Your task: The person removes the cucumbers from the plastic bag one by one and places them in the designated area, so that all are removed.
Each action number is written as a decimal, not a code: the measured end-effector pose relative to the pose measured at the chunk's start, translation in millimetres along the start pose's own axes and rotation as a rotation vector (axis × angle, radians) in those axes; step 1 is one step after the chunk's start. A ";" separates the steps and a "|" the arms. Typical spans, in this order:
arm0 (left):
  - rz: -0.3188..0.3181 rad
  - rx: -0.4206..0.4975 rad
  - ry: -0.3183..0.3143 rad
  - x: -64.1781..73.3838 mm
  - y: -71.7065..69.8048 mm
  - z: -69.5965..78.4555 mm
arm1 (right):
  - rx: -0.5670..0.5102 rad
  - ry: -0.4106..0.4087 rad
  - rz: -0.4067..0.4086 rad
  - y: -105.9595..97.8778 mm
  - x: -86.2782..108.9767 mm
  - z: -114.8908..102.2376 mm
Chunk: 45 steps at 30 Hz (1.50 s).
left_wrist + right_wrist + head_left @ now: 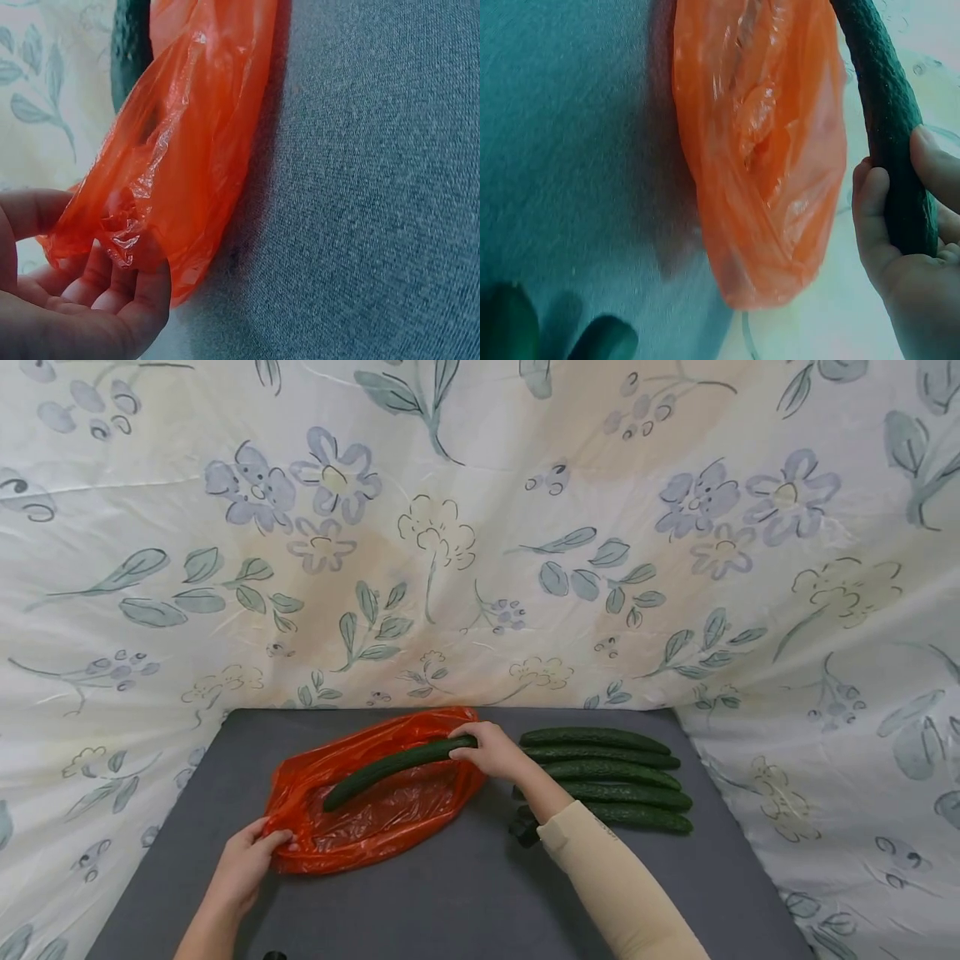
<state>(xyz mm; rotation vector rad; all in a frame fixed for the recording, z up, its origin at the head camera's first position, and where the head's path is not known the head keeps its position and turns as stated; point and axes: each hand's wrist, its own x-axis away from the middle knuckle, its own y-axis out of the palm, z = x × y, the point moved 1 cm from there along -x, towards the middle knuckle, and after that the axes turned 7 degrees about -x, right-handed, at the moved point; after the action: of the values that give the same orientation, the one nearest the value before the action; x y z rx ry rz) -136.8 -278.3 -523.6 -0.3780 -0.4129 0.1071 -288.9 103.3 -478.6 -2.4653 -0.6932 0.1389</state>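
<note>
A long dark green cucumber (397, 765) is gripped at its right end by my right hand (489, 750); in the right wrist view thumb and fingers wrap around the cucumber (889, 112). Its far end points left, over the mouth of a red plastic bag (442, 810) that lies spread on the table. My left hand (243, 864) pinches the bag's left edge. The left wrist view shows the thumb and fingers on the crumpled rim of the bag (202, 150), with part of the cucumber (131, 56) beyond it.
Several more cucumbers (615, 770) lie side by side at the right of the grey table (450, 902). A small black object (525, 828) sits at their left ends, partly behind the right forearm. Floral fabric (480, 568) hangs behind the table and along both sides.
</note>
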 end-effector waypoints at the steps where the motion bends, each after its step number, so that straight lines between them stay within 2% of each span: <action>1: -0.001 0.004 -0.001 0.2 0.0 0.0 | -0.009 -0.002 0.003 -2.4 2.2 0.6; 16: 0.007 0.001 -0.001 4.2 2.2 -1.2 | -0.047 0.028 0.062 -31.0 31.9 20.2; 38: 0.009 0.006 0.001 -0.2 5.2 1.4 | -0.042 -0.040 0.136 -64.8 76.8 41.3; 45: 0.010 0.012 0.009 -2.1 8.4 0.4 | -0.041 -0.026 0.145 -77.3 95.0 52.1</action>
<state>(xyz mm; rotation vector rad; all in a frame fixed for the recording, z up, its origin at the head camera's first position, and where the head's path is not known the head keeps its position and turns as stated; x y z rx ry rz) -139.0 -270.7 -527.2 -0.3687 -0.4016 0.1173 -254.5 231.8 -474.6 -2.5568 -0.5318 0.2141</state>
